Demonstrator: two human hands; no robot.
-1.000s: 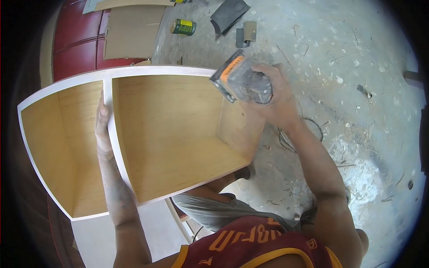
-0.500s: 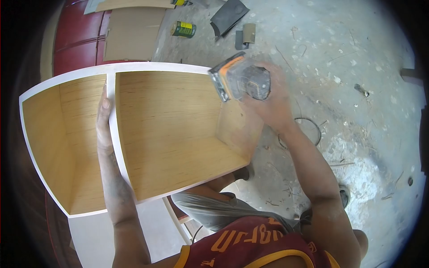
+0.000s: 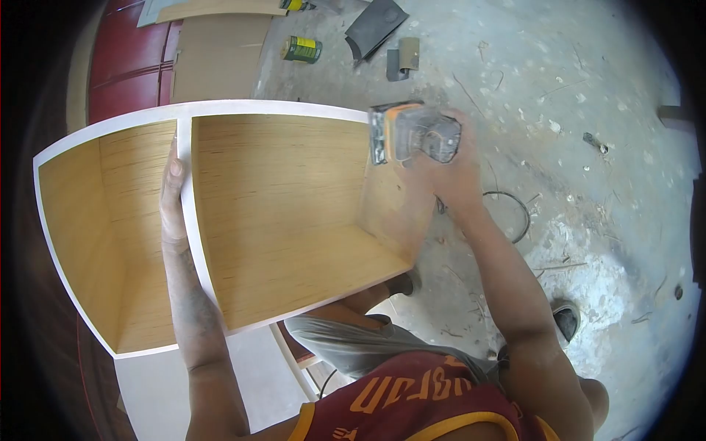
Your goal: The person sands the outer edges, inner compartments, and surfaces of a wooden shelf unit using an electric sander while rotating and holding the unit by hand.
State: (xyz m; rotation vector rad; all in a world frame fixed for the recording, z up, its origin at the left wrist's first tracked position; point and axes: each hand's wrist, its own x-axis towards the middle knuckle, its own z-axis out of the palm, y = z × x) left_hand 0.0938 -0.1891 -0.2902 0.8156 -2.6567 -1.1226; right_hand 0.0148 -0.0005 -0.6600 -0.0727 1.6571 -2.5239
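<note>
A wooden cabinet (image 3: 283, 176) with white front edges lies before me, its open side up and split into two compartments. My left hand (image 3: 173, 195) grips the white-edged divider (image 3: 187, 198) between them, with its thumb along the near face and part of the fingers hidden. At the cabinet's right end, my right hand (image 3: 457, 180) is wrapped round an orange and dark grey electric sander (image 3: 419, 134). The sander's pad is tilted on edge against the top right corner, and the tool is slightly blurred.
Beyond the cabinet, a green and yellow can (image 3: 302, 49), dark sheets (image 3: 375, 29) and a curled piece of sandpaper (image 3: 409, 55) lie on the dusty concrete floor (image 3: 544, 140). A black cable (image 3: 526, 220) loops by my right forearm. Brown board (image 3: 220, 59) leans behind.
My right hand has moved the sander slightly right and down and turned it, so its pad stands more upright. My left hand stays on the divider.
</note>
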